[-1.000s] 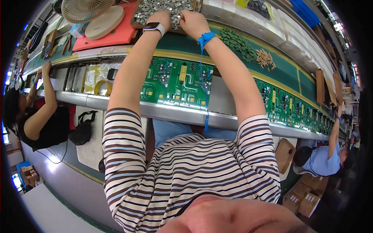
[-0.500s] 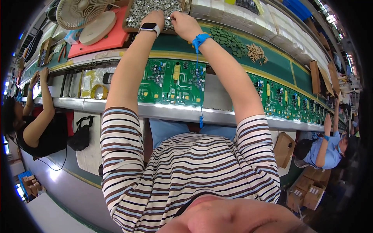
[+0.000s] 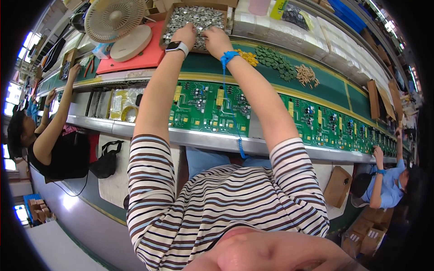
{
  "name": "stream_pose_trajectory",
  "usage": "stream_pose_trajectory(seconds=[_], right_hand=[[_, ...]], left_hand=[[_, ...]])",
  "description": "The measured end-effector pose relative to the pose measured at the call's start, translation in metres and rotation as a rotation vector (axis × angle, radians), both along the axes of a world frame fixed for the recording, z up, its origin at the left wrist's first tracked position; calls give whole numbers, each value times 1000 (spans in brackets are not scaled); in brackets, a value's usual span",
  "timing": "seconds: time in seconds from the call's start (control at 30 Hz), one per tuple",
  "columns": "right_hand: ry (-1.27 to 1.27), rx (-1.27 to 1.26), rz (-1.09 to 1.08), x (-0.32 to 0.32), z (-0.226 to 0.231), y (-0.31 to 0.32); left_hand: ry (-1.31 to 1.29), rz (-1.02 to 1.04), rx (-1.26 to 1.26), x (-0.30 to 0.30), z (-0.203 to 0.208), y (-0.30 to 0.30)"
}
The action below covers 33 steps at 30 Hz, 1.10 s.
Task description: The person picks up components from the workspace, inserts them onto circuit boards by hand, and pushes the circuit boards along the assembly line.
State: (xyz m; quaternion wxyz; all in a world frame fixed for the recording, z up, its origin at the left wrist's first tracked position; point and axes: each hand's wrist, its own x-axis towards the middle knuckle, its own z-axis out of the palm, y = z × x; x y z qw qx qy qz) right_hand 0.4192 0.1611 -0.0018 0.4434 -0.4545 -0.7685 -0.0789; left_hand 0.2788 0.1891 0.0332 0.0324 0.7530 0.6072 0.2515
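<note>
Both my hands reach into a shallow cardboard box (image 3: 199,17) filled with small shiny metal parts. My left hand (image 3: 184,36), with a watch at its wrist, has its fingers curled down among the parts; the fingertips are hidden. Just to its right, my right hand (image 3: 218,40) pinches thumb and forefinger together at what looks like a small metal part, partly lost against the pile. A blue wrist strap (image 3: 229,57) with a coiled cord sits on my right wrist. Below my forearms lie green circuit boards (image 3: 208,110) carrying yellow and dark components.
Piles of yellow pieces (image 3: 248,57), green discs (image 3: 275,63) and tan pieces (image 3: 307,76) lie right of my right wrist. A fan (image 3: 115,18) stands on a red mat (image 3: 149,58) at left. A metal rail (image 3: 203,138) runs along the near edge. Co-workers sit on both sides.
The view has shifted, so the bench appears lower and farther right. My right hand is now lower against the box. The left co-worker's arm reaches farther forward; the right co-worker's hand is lower.
</note>
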Motion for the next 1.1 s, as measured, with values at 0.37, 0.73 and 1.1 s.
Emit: stream_pose_trajectory(seconds=[0.37, 0.73, 1.1], right_hand=[[-18, -568, 491, 30, 18, -177], [-120, -485, 426, 31, -31, -222], [-209, -332, 407, 28, -37, -222]], left_hand=[[-359, -359, 128, -43, -7, -70], [-259, -349, -253, -129, -18, -212], [20, -524, -245, -116, -29, -222]])
